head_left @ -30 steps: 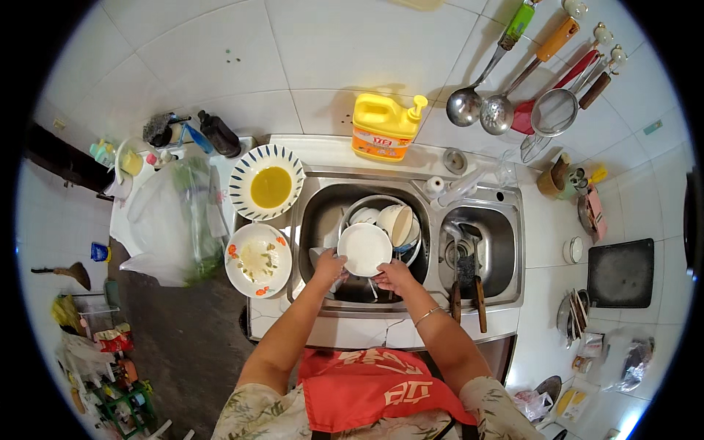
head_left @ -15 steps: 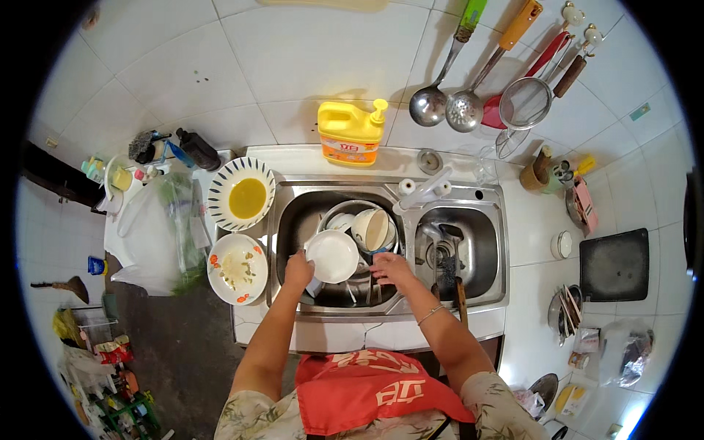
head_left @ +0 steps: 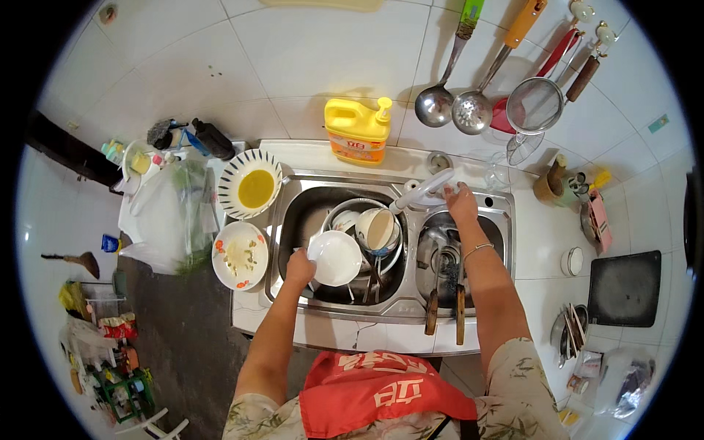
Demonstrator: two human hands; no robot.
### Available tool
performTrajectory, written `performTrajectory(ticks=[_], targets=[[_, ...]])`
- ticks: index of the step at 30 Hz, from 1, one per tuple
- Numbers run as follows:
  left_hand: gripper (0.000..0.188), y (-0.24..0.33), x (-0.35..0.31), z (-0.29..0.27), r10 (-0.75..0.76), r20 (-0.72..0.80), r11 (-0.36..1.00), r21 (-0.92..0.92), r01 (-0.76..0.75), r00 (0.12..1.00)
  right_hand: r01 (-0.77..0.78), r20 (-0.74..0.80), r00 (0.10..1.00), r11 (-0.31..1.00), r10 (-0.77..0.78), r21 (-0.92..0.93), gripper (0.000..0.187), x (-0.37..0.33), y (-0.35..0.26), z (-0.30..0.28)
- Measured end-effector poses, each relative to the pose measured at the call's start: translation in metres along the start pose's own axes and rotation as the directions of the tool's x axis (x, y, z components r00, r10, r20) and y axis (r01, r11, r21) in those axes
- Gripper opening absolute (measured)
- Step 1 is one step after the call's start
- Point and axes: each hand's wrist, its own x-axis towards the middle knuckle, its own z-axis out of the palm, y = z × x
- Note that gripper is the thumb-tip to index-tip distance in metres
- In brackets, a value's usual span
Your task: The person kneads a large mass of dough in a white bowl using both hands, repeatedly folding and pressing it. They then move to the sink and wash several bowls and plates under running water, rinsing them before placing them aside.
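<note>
My left hand (head_left: 299,268) grips the rim of a white bowl (head_left: 335,258), tilted over the left basin of the steel sink (head_left: 400,311). Behind it, a metal basin (head_left: 397,265) holds stacked dishes, among them a patterned bowl (head_left: 377,229) and utensils with thin handles. My right hand (head_left: 460,204) reaches above the right basin, its fingers closed around the tap's right-hand knob, which they mostly hide. The pale tap spout (head_left: 422,192) points toward the left basin. Below my right hand, two wooden-handled tools (head_left: 432,312) lean in the right basin.
Left of the sink stand a striped bowl of yellow liquid (head_left: 256,189) and a flowered plate with food scraps (head_left: 240,256). A yellow pump jug (head_left: 357,132) is behind it. Ladles (head_left: 434,107) and a strainer (head_left: 535,105) hang on the wall. A black board (head_left: 625,288) lies at right.
My right hand has moved from the dishes in the left basin up and right to the tap. My left hand still holds the white bowl in nearly the same place.
</note>
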Motion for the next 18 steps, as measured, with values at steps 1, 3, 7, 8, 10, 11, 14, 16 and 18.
performTrajectory(ticks=[1, 3, 7, 8, 10, 11, 14, 16, 18], targets=[[0.030, -0.001, -0.003, -0.001, -0.038, 0.031, 0.996, -0.081, 0.040, 0.999, -0.034, 0.075, 0.997, 0.999, 0.036, -0.025, 0.048, 0.003, -0.002, -0.003], [0.027, 0.001, -0.007, -0.006, -0.097, 0.089, 0.963, -0.244, 0.116, 0.991, -0.063, 0.160, 0.985, 0.996, 0.071, -0.058, 0.049, 0.005, -0.013, -0.015], [0.029, 0.033, -0.014, -0.019, -0.071, 0.085, 0.897, -0.430, 0.101, 0.994, -0.015, 0.195, 0.981, 0.999, 0.024, -0.048, 0.047, 0.008, -0.009, -0.015], [0.029, 0.057, -0.020, -0.033, -0.096, 0.122, 0.869, -0.473, 0.143, 0.988, 0.009, 0.196, 0.981, 0.999, -0.002, -0.037, 0.046, 0.012, -0.003, -0.009], [0.029, 0.032, -0.004, -0.001, 0.020, -0.020, 0.901, -0.434, -0.027, 1.000, 0.096, 0.196, 0.976, 0.995, -0.092, -0.012, 0.042, 0.021, 0.004, 0.004], [0.028, 0.039, -0.002, -0.002, 0.001, 0.006, 0.892, -0.453, 0.002, 1.000, 0.131, 0.194, 0.973, 0.991, -0.127, -0.006, 0.040, 0.025, 0.008, 0.007], [0.029, 0.092, -0.006, -0.026, -0.046, 0.041, 0.914, -0.402, 0.059, 0.998, 0.055, 0.312, 0.948, 0.998, -0.061, 0.028, 0.038, 0.023, -0.003, -0.005], [0.030, 0.112, -0.006, -0.033, -0.038, 0.051, 0.872, -0.485, 0.058, 0.998, 0.081, 0.320, 0.944, 0.996, -0.084, 0.022, 0.039, 0.020, -0.007, -0.010], [0.031, 0.124, -0.001, -0.032, -0.032, 0.133, 0.809, -0.578, 0.104, 0.991, 0.122, 0.295, 0.947, 0.992, -0.128, 0.039, 0.040, 0.018, 0.000, -0.009]])
